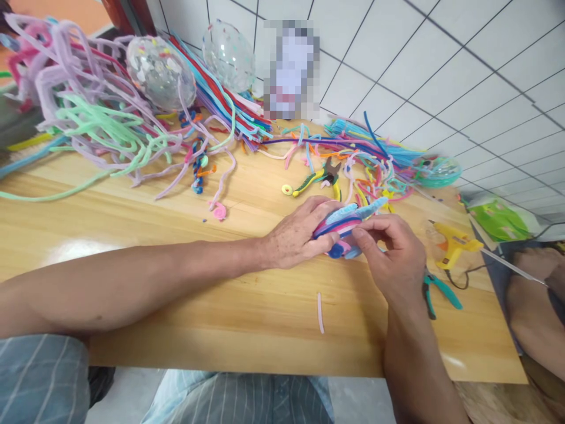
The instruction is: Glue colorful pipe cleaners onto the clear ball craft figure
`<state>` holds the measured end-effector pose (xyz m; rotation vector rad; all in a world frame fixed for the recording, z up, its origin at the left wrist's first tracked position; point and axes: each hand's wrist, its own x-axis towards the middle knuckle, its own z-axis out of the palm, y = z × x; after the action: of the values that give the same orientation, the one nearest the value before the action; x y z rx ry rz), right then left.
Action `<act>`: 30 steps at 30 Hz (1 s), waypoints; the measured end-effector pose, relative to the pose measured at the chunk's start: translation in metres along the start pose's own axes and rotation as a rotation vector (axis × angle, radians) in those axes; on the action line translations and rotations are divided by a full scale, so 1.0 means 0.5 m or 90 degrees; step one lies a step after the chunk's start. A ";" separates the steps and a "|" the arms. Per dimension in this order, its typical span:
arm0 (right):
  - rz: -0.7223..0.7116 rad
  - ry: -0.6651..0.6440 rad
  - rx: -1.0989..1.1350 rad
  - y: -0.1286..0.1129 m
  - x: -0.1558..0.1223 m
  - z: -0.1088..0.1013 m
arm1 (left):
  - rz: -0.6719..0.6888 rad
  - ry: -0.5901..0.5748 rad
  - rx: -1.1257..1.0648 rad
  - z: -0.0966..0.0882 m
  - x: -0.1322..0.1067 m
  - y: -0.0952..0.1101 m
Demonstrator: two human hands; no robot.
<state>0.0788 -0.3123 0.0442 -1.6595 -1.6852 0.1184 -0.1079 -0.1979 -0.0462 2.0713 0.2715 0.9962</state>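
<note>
Above the wooden table (247, 306), a figure made of pipe cleaners (339, 227) sits between my two hands. It has pink, purple and dark blue stripes, light blue pieces on top and a dark blue round bit below. My left hand (304, 232) is closed around its left side. The thumb and forefinger of my right hand (391, 250) pinch its right edge; my fingers partly cover the spot they grip. A short pale pink pipe cleaner piece (320, 313) lies on the table in front of my hands.
Pliers with yellow-green handles (315, 178) lie beyond my hands. Right of me are teal-handled pliers (442, 294) and a yellow glue gun (454, 242) with its cord. Tangled lilac and green pipe cleaners (97, 123) heap up at left. Another person's arm (536, 312) shows at far right.
</note>
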 end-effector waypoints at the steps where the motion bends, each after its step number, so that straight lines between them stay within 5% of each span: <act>1: -0.004 -0.002 -0.002 0.001 -0.001 -0.002 | 0.001 0.004 -0.001 0.001 0.000 0.000; 17: -0.053 0.023 -0.097 0.018 0.007 -0.014 | 0.001 0.016 -0.021 0.001 0.003 0.002; 30: 0.040 -0.016 -0.031 0.038 0.004 -0.023 | 0.007 0.017 -0.011 0.001 0.001 0.002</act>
<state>0.1013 -0.3124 0.0429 -1.7552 -1.6668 0.1303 -0.1073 -0.1985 -0.0452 2.0471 0.2641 1.0295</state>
